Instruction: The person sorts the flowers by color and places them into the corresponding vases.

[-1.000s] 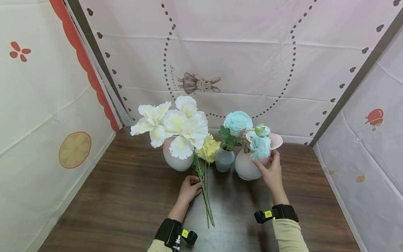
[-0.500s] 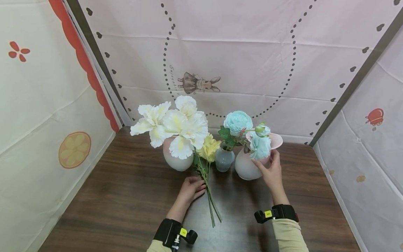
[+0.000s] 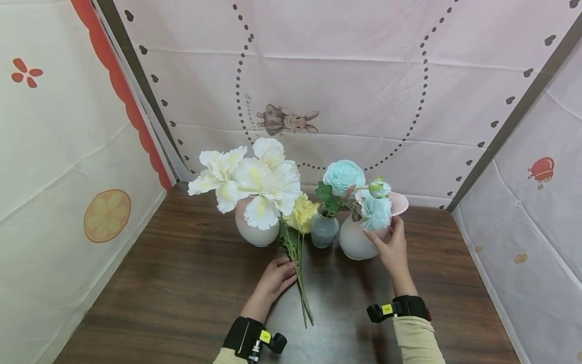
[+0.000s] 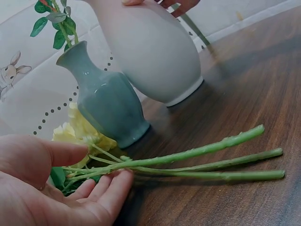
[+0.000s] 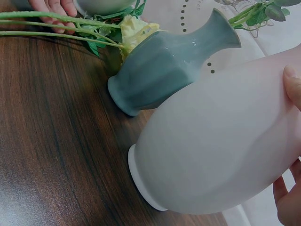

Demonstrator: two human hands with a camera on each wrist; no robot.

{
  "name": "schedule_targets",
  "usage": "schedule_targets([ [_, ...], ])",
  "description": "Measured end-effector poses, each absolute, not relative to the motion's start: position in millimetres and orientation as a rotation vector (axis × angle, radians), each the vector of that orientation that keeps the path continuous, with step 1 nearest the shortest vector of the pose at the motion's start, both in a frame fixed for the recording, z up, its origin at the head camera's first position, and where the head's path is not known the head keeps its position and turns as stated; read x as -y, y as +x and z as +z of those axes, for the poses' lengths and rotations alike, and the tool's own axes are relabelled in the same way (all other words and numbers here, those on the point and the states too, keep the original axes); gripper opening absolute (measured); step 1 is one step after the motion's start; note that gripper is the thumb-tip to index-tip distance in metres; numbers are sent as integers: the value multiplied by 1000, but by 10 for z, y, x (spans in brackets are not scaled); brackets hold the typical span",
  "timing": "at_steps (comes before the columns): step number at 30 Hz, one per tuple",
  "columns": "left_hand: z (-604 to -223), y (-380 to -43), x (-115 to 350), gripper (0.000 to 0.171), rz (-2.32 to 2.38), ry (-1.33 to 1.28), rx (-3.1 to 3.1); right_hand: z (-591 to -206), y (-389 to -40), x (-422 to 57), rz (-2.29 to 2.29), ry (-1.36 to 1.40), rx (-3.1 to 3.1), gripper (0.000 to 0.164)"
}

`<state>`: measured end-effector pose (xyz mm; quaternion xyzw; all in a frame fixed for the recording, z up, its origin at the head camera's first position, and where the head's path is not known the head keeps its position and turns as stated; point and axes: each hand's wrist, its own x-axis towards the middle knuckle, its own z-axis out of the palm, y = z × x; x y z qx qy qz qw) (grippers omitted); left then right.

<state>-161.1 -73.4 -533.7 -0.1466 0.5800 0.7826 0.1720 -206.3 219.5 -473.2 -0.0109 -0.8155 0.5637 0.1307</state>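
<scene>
Several green stems of yellow flowers lie across the fingers of my left hand. In the left wrist view the fingers reach under the stems, and the thumb stands above, not pressed down. My right hand holds the neck of a white-and-pink vase, with the thumb on one side and fingers on the other. This vase stands upright, its mouth partly hidden by light-blue flowers. Those flowers stand in a small blue-grey vase between the hands.
Left of the yellow flowers, a round white-and-pink vase stands behind large white flowers. All stand on a dark wooden table. A printed cloth wall rises close behind; side cloths flank the table.
The left hand has moved slightly right. The stems' lower ends swung right, then partly back left and closer together. My right hand and the vase it holds have stayed put.
</scene>
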Motion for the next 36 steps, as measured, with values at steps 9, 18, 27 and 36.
schedule_targets([
  [9,-5351,-1604,764,51,2194,-400,-1707,-4726,-2066,-2186,1637,-31,2368,77],
  [18,-5374,-1599,790,45,2218,-428,-1705,-4727,-2070,-2191,1645,-31,2362,77],
  [27,-5341,-1598,793,35,2244,-447,-1727,-4721,-2058,-2189,1651,-39,2368,76],
  [36,-5243,-1590,786,35,2291,-430,-1712,-4723,-2060,-2192,1648,-42,2378,77],
])
